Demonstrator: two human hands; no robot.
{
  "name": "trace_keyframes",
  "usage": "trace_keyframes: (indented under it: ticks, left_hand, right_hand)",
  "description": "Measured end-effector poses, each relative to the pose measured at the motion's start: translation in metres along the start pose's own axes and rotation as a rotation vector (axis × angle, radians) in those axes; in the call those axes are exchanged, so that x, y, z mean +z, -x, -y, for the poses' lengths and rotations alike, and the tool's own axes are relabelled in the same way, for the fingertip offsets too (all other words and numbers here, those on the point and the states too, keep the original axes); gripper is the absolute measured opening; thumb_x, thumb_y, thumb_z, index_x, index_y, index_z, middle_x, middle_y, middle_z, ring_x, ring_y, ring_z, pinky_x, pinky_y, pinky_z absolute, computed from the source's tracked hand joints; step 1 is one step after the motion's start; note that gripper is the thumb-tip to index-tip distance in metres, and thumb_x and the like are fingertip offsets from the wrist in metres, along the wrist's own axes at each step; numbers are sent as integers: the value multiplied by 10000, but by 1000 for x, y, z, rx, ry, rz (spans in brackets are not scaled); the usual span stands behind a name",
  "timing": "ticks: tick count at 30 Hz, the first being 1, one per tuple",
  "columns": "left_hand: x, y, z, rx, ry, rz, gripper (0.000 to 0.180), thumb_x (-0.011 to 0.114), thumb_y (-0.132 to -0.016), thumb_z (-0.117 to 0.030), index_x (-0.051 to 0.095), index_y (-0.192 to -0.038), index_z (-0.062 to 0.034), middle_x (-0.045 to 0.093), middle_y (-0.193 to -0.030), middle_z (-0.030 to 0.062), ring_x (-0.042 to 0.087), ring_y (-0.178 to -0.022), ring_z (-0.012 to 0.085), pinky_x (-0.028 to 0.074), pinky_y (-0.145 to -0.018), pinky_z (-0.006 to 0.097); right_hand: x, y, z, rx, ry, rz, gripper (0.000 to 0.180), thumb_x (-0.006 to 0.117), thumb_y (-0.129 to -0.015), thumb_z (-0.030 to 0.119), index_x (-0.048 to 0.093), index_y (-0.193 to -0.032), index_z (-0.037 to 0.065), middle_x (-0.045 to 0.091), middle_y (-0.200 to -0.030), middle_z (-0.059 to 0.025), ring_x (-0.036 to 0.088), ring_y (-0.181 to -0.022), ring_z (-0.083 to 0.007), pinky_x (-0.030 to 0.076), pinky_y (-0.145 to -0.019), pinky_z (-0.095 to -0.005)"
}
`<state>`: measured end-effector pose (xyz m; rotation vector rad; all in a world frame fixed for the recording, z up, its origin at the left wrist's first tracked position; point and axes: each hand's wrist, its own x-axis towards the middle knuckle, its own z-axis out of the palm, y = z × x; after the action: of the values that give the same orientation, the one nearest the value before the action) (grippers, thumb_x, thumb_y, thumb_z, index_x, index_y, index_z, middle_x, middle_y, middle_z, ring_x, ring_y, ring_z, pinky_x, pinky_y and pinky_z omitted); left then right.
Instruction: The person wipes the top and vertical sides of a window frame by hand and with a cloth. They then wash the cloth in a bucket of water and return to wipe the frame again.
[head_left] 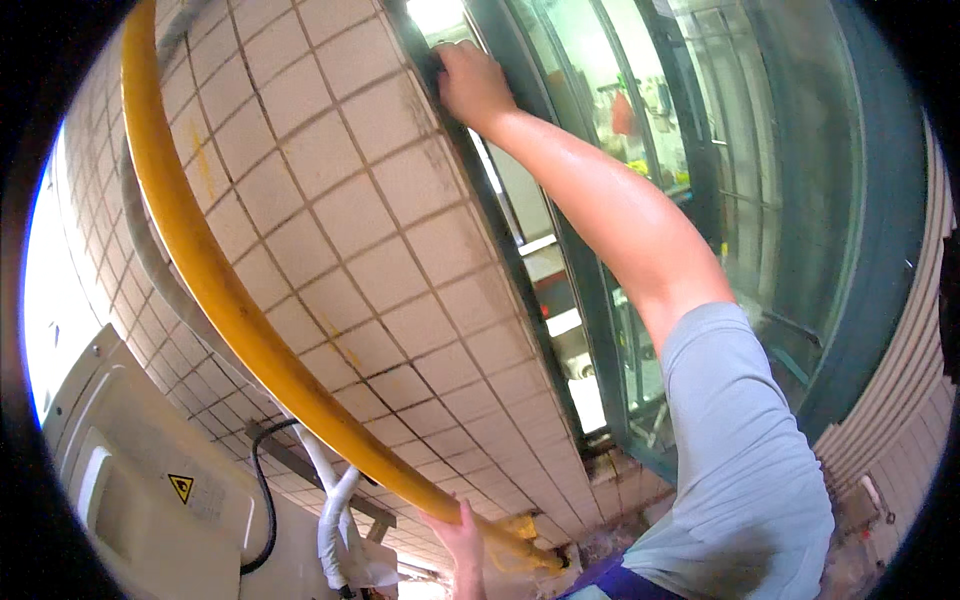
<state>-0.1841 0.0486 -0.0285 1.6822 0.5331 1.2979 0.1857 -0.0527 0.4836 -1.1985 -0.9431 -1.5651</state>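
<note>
My right arm, in a grey short sleeve, reaches up across the window. At its end my right hand (474, 88) is closed on the dark green window frame (497, 205), near the top of the narrow gap beside the tiled wall. Its fingertips are partly hidden behind the frame. Low in the picture my left hand (462, 540) is wrapped round a thick yellow pipe (250, 325), which bends down along the wall. The fingers on the pipe's far side are out of sight. Right of the gap is a glass pane (790, 200) in a green frame.
The wall (370, 220) has pale square tiles. At lower left stands a white outdoor unit (170, 480) with a yellow warning triangle, a black cable (270, 480) and white-wrapped pipes (338, 520). A grey pipe (150, 240) runs behind the yellow one. Through the glass, shelves and a red item (622, 113) show.
</note>
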Motion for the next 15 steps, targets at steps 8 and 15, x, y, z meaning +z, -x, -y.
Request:
trace_keyframes:
  ticks: [8,15]
  left_hand:
    - [2,12,2,-65,-123,-72,555,641,-883,-111,346,-1339,7,578,-1133,191,579,-1010,276,474,-897,382]
    - [20,13,-31,34,-277,-165,473,716,-868,-246,547,-1189,58,628,-1033,183,595,-928,305,483,-849,398]
  right_hand:
    - [35,-90,-13,-215,100,-41,203,541,-791,21,594,-987,28,623,-948,-191,601,-923,-404,493,-797,-502]
    - [58,-126,-22,-181,158,-70,167,515,-870,99,660,-922,35,656,-952,-198,640,-895,-409,528,-776,-503]
